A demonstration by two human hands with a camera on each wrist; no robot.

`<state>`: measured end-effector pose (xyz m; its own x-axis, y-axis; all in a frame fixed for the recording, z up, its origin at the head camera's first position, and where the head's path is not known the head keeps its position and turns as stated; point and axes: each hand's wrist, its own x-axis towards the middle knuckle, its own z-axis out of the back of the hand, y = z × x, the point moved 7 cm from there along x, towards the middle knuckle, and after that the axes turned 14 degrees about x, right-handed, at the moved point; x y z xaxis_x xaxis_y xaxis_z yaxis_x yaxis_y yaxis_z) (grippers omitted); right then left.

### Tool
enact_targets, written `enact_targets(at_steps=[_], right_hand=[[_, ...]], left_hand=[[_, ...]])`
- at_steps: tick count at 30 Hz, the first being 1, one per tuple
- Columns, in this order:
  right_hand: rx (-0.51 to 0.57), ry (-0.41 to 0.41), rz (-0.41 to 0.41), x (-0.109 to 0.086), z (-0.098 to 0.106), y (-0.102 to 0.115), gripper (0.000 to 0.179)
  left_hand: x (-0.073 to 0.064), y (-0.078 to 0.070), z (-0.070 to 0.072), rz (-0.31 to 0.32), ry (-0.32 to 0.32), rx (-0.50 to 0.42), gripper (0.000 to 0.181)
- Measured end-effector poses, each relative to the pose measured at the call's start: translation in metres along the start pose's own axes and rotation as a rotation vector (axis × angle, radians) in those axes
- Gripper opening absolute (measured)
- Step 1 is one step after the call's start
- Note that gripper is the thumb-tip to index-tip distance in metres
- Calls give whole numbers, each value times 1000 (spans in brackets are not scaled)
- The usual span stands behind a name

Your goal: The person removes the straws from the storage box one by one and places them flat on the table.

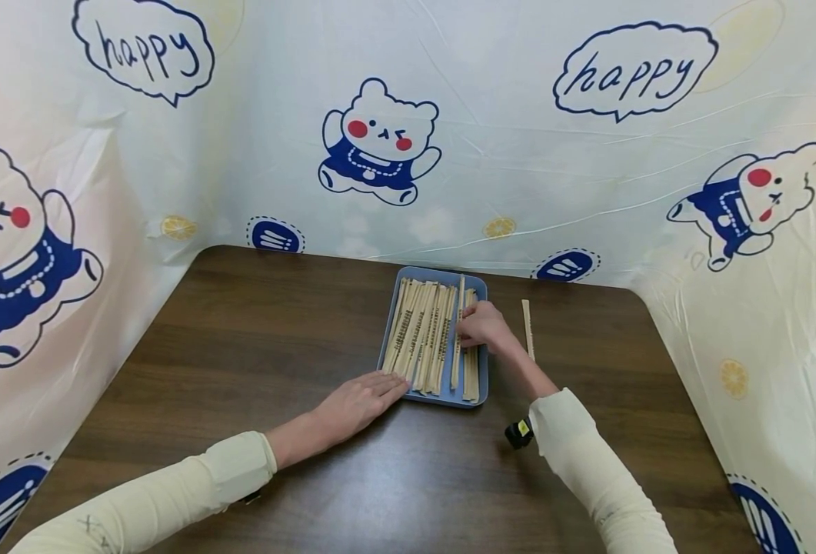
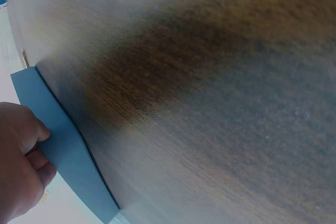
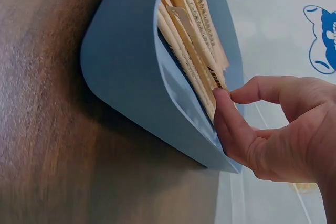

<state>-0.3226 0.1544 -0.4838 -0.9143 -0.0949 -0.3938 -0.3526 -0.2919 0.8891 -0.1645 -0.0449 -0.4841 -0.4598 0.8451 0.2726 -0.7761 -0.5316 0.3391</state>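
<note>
A shallow blue tray (image 1: pixel 441 398) holds many thin, paper-wrapped sticks (image 1: pixel 417 331) with dark printing, lying lengthwise. My left hand (image 1: pixel 361 402) grips the tray's near left corner, and the left wrist view shows its fingertips against the outer wall. Over the tray's right side, my right hand (image 1: pixel 484 326) pinches one paper-wrapped stick (image 1: pixel 457 346) between thumb and forefinger. That stick (image 3: pixel 197 38) slants above the others in the right wrist view, its rounded end raised. More sticks (image 1: pixel 471 377) lie along the right wall, partly covered by the right hand.
One separate stick (image 1: pixel 527 327) lies on the brown wooden table (image 1: pixel 276 331), right of the tray and partly behind the right forearm. A small black object with a yellow mark (image 1: pixel 519 433) shows beside the right cuff. Printed cloth (image 1: pixel 491 154) hangs behind the table and at both sides.
</note>
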Motion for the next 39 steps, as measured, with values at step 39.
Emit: enact_targets(at_steps=[39], right_hand=[[-60,-99,-91,-22,114,-50,43]], left_hand=[[1,0,-1,6,-27,-14,48]])
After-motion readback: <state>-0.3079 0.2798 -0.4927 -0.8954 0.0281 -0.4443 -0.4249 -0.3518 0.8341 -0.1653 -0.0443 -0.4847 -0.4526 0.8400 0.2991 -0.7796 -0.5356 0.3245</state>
